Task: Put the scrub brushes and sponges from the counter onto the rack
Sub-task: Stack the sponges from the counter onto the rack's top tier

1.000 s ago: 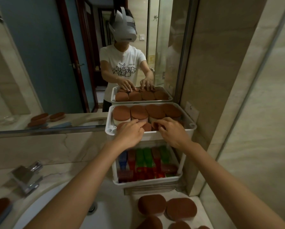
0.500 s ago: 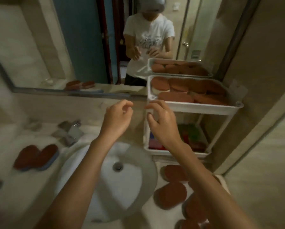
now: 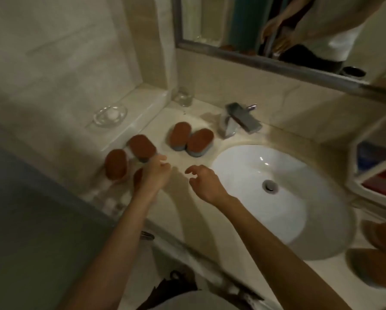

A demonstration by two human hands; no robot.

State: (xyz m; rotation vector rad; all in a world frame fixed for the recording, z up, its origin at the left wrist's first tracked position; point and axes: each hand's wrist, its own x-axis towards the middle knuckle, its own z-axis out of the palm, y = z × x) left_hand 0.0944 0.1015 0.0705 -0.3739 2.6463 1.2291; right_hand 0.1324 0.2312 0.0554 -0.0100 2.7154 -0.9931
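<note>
Several brown-topped scrub brushes lie on the counter left of the sink: a blue-based pair (image 3: 190, 139) near the faucet, one (image 3: 141, 148) and another (image 3: 116, 164) further left, and one (image 3: 138, 179) partly hidden under my left hand. My left hand (image 3: 156, 173) hovers over these with loosely curled fingers, holding nothing. Just right of it, my right hand (image 3: 204, 181) is also empty, fingers relaxed, above the bare counter. The white rack (image 3: 366, 153) shows at the right edge with colourful sponges (image 3: 382, 182) on its lower shelf. More brown brushes (image 3: 380, 260) lie blurred at lower right.
A white round sink (image 3: 266, 198) fills the middle, with a chrome faucet (image 3: 239, 120) behind it. A glass cup (image 3: 184, 96) and a glass soap dish (image 3: 110, 115) stand at the back left. The mirror (image 3: 277, 30) hangs above. The counter's front edge runs diagonally below my arms.
My view has swung left and down from the rack to the left counter. Both hands left the rack's top tray and moved across the sink towards the brushes there.
</note>
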